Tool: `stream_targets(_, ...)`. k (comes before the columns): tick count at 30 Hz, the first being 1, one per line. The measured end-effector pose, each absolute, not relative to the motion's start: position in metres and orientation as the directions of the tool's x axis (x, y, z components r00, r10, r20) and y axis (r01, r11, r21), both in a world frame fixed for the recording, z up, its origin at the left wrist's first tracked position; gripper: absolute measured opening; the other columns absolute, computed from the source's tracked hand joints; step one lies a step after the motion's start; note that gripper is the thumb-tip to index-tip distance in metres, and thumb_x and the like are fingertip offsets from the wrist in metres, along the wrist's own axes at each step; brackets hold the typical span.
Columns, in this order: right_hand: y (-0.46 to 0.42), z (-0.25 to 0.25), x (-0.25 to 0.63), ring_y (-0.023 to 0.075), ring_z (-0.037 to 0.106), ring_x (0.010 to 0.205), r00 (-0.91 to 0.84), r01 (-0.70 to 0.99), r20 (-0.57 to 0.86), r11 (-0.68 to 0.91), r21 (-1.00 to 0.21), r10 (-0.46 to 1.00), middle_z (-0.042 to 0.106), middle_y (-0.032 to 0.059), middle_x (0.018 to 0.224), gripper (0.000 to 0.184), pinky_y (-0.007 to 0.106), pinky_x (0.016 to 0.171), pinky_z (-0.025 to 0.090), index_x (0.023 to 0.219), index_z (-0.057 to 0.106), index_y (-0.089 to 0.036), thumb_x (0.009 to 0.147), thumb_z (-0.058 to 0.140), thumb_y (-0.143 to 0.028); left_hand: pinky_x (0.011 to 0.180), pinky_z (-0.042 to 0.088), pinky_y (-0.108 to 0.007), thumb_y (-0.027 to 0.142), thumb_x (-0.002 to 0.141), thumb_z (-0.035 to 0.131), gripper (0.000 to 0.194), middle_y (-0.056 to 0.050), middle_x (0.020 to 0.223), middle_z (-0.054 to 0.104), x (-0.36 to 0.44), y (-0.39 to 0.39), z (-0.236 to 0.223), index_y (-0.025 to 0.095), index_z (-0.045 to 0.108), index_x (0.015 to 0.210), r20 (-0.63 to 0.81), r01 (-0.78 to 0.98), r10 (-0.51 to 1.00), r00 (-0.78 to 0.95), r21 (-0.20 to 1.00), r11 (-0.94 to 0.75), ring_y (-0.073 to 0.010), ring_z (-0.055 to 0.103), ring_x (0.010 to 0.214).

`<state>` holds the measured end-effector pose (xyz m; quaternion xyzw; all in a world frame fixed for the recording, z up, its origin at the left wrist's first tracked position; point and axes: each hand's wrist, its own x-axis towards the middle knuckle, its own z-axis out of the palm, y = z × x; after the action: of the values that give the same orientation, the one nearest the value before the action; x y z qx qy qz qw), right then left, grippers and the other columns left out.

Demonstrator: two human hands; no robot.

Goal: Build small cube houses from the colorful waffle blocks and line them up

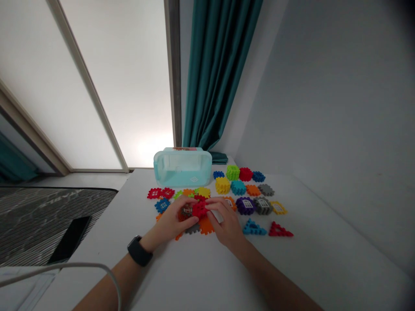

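Partly hidden red piece (200, 209), between hands (171, 222) (228, 226), forearms (275, 276) cropped

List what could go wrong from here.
1. The red piece, held between the left hand and right hand, might slip.
2. The right hand could nudge the blue triangular piece near it.
3. The cable, crossing the left forearm in view, might snag.

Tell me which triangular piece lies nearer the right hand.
The blue triangular piece, between the right hand and the red triangular piece.
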<state>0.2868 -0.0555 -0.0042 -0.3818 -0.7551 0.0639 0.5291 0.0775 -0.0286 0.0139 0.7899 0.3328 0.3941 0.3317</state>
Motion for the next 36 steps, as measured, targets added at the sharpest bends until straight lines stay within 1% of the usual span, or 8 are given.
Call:
stream_targets(3, -0.055, -0.004, 0.288, 0.0212, 0.065, 0.106, -0.154, 0.51, 0.755, 0.706, -0.492, 0.637, 0.066, 0.0074, 0.111, 0.015, 0.04, 0.094, 0.054, 0.102, 0.062, -0.026, 0.097, 0.052, -0.016, 0.098, 0.049, -0.041, 0.027, 0.089, 0.069, 0.031, -0.008, 0.118, 0.066, 0.077, -0.03, 0.015, 0.023, 0.06, 0.119, 0.435, 0.268, 0.759, 0.485, 0.752, -0.602, -0.024, 0.063, 0.109)
stream_targets(6, -0.054, -0.005, 0.288, 0.0218, 0.064, 0.111, -0.164, 0.523, 0.741, 0.694, -0.495, 0.651, 0.064, 0.0085, 0.116, 0.017, 0.041, 0.097, 0.054, 0.104, 0.062, -0.026, 0.096, 0.052, -0.015, 0.097, 0.05, -0.042, 0.027, 0.09, 0.068, 0.032, -0.008, 0.118, 0.065, 0.077, -0.028, 0.014, 0.024, 0.058, 0.121, 0.481, 0.285, 0.741, 0.469, 0.712, -0.642, -0.0241, 0.062, 0.109)
stream_targets(11, -0.052, -0.006, 0.288, 0.0249, 0.056, 0.127, -0.201, 0.565, 0.684, 0.654, -0.504, 0.701, 0.059, 0.0112, 0.133, 0.024, 0.046, 0.108, 0.049, 0.116, 0.059, -0.025, 0.094, 0.054, -0.017, 0.097, 0.05, -0.045, 0.029, 0.092, 0.068, 0.035, -0.01, 0.119, 0.062, 0.074, -0.023, 0.008, 0.024, 0.057, 0.125, 0.618, 0.38, 0.672, 0.408, 0.554, -0.741, -0.0261, 0.059, 0.112)
stream_targets(14, -0.051, -0.007, 0.289, 0.0253, 0.055, 0.129, -0.207, 0.566, 0.676, 0.65, -0.507, 0.707, 0.059, 0.0116, 0.135, 0.032, 0.048, 0.108, 0.049, 0.125, 0.054, -0.026, 0.094, 0.056, -0.018, 0.097, 0.049, -0.046, 0.029, 0.094, 0.067, 0.038, -0.01, 0.12, 0.062, 0.072, -0.021, 0.006, 0.025, 0.055, 0.129, 0.661, 0.416, 0.626, 0.414, 0.474, -0.776, -0.0267, 0.058, 0.113)
stream_targets(17, -0.05, -0.008, 0.289, 0.0255, 0.056, 0.129, -0.216, 0.563, 0.689, 0.665, -0.491, 0.692, 0.06, 0.0118, 0.135, 0.036, 0.049, 0.107, 0.05, 0.129, 0.051, -0.026, 0.095, 0.056, -0.019, 0.097, 0.049, -0.047, 0.029, 0.094, 0.067, 0.041, -0.01, 0.121, 0.062, 0.072, -0.021, 0.004, 0.026, 0.053, 0.132, 0.691, 0.417, 0.591, 0.416, 0.433, -0.799, -0.0269, 0.058, 0.113)
stream_targets(20, -0.05, -0.008, 0.29, 0.0262, 0.056, 0.13, -0.233, 0.568, 0.69, 0.672, -0.475, 0.685, 0.059, 0.0122, 0.136, 0.035, 0.05, 0.107, 0.049, 0.129, 0.052, -0.026, 0.095, 0.058, -0.02, 0.098, 0.049, -0.046, 0.028, 0.094, 0.067, 0.042, -0.01, 0.121, 0.063, 0.073, -0.022, 0.003, 0.026, 0.052, 0.133, 0.704, 0.416, 0.574, 0.419, 0.413, -0.81, -0.0269, 0.058, 0.114)
stream_targets(29, -0.048, -0.007, 0.295, 0.0264, 0.057, 0.128, -0.305, 0.601, 0.691, 0.695, -0.394, 0.656, 0.061, 0.0118, 0.136, 0.023, 0.049, 0.106, 0.05, 0.116, 0.06, -0.025, 0.095, 0.058, -0.02, 0.101, 0.047, -0.05, 0.028, 0.095, 0.066, 0.039, -0.011, 0.121, 0.065, 0.073, -0.022, 0.002, 0.025, 0.053, 0.131, 0.7, 0.425, 0.564, 0.439, 0.391, -0.816, -0.0273, 0.059, 0.113)
stream_targets(36, -0.047, -0.004, 0.298, 0.0265, 0.057, 0.128, -0.341, 0.618, 0.703, 0.712, -0.332, 0.624, 0.061, 0.0116, 0.136, 0.018, 0.05, 0.107, 0.05, 0.112, 0.062, -0.025, 0.095, 0.058, -0.02, 0.099, 0.048, -0.049, 0.033, 0.096, 0.064, 0.035, -0.011, 0.121, 0.066, 0.075, -0.025, 0.005, 0.025, 0.055, 0.129, 0.684, 0.422, 0.599, 0.416, 0.438, -0.793, -0.0275, 0.06, 0.113)
